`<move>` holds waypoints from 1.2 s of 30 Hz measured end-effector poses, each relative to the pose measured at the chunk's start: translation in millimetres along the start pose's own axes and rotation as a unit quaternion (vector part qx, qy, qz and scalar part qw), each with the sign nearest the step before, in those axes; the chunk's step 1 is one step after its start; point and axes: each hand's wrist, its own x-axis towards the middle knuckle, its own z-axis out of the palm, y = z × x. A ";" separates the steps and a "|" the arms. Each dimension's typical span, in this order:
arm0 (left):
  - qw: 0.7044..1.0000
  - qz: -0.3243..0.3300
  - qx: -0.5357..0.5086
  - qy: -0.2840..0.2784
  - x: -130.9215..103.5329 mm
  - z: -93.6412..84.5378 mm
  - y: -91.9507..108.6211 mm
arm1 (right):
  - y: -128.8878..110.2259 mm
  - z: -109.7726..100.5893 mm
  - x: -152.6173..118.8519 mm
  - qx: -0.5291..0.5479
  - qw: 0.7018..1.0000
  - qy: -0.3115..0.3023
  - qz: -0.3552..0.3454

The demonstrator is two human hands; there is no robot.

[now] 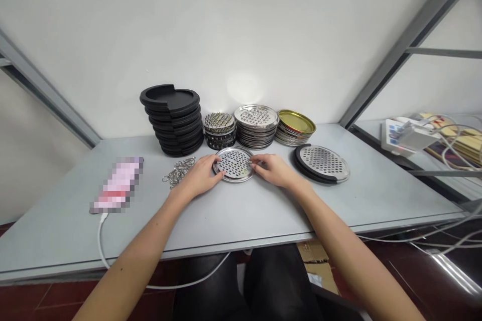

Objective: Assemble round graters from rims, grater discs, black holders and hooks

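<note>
A round silver disc with perforated slots [234, 163] lies on the grey table in front of me. My left hand [205, 174] grips its left rim between thumb and fingers. On the opposite rim, my right hand [271, 169] pinches the disc's edge. Just behind it stand a stack of spiked discs [219, 129], a stack of perforated silver discs [256, 125] and a stack topped by a gold-coloured lid [296, 123]. To the right, a perforated disc [324, 160] sits in a black holder. Small metal rings or clips [179, 171] lie beside my left hand.
A tall stack of black round holders [173, 123] stands at the back left. A blurred-out phone [119, 185] with a white cable [100, 241] lies at the left. Metal shelf posts flank the table [241, 220]. Beyond the right post is a power strip [395, 136].
</note>
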 end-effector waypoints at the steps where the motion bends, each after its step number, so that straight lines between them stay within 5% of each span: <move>1: 1.000 0.010 0.011 -0.001 -0.3 -1.3 -0.4 | -0.2 -0.1 0.1 0.001 1.000 0.001 -0.002; 25: 0.999 0.005 0.035 -0.027 0.5 3.5 -11.8 | 8.2 12.8 0.7 -0.005 0.999 0.034 -0.028; 36: 0.998 0.035 0.037 -0.042 -2.7 2.1 2.7 | 2.2 16.6 1.2 -0.015 0.998 0.031 -0.051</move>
